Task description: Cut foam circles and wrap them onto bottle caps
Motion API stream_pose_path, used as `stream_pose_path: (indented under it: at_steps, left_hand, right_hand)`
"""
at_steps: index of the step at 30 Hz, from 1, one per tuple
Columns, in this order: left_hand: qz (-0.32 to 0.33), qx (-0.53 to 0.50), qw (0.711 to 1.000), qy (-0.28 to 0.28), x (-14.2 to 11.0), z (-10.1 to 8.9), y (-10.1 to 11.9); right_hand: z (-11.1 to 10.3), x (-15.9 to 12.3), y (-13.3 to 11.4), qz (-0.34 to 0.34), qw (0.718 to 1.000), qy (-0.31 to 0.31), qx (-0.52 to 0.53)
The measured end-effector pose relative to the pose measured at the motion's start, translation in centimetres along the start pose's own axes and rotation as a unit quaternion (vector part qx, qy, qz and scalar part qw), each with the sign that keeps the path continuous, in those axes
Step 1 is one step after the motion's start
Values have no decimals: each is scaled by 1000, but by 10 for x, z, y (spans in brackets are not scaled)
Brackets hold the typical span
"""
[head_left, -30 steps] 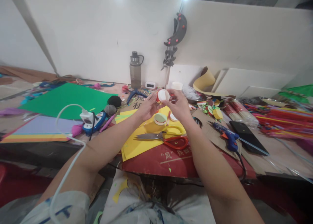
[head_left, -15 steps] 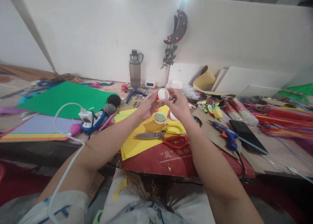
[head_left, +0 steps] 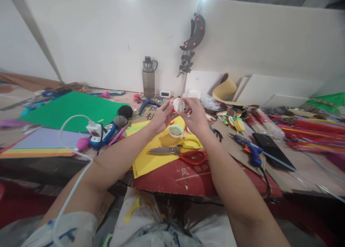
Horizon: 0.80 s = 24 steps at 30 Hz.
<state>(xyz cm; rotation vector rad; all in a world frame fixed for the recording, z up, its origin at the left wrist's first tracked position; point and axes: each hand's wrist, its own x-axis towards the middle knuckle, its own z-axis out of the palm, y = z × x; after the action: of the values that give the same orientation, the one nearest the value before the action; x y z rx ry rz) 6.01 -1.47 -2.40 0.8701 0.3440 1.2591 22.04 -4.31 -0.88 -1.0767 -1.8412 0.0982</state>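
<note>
Between the fingertips of both hands is a small round white paper piece (head_left: 178, 105) with some red at its left edge. My left hand (head_left: 161, 117) grips it from the left, and my right hand (head_left: 196, 114) pinches its right side. Just below them, another round piece with a pale green inside and white rim (head_left: 176, 130) sits on yellow paper sheets (head_left: 145, 162). Scissors (head_left: 178, 150) with one yellow and one red handle lie across the sheets, blades toward the left. The fingers partly cover the held piece.
To the right are a blue glue gun (head_left: 252, 150), a black phone (head_left: 272, 150) and a pile of colourful round pieces (head_left: 231, 119). A water bottle (head_left: 148, 78) stands by the wall. On the left lie green sheets (head_left: 78, 108) and a blue device with a charger (head_left: 104, 135).
Both hands stay together on the round paper piece, which has shifted slightly and turned a little. Small offsets elsewhere come from the head's motion.
</note>
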Motion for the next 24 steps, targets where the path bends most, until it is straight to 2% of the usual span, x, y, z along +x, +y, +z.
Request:
stream_pose_path:
  at_steps: [5, 8, 12, 16, 21, 24]
  left_hand:
    - [31, 0, 1000, 2, -1, 1, 0]
    - [47, -2, 999, -15, -2, 0, -1]
    - [59, 11, 998, -31, -2, -1, -1]
    - [45, 8, 999, -29, -3, 0, 0]
    - [20, 4, 999, -26, -4, 1, 3]
    - [20, -1, 1000, -19, -4, 3, 2]
  right_hand:
    - [0, -2, -4, -57, 997, 18, -46]
    - [-1, -3, -6, -71, 996, 5, -59]
    - [-1, -3, -7, -74, 995, 5, -64]
    - [1, -3, -7, -72, 995, 32, -57]
    - [2, -2, -7, -57, 998, 31, -22]
    - [3, -3, -8, -37, 997, 60, -22]
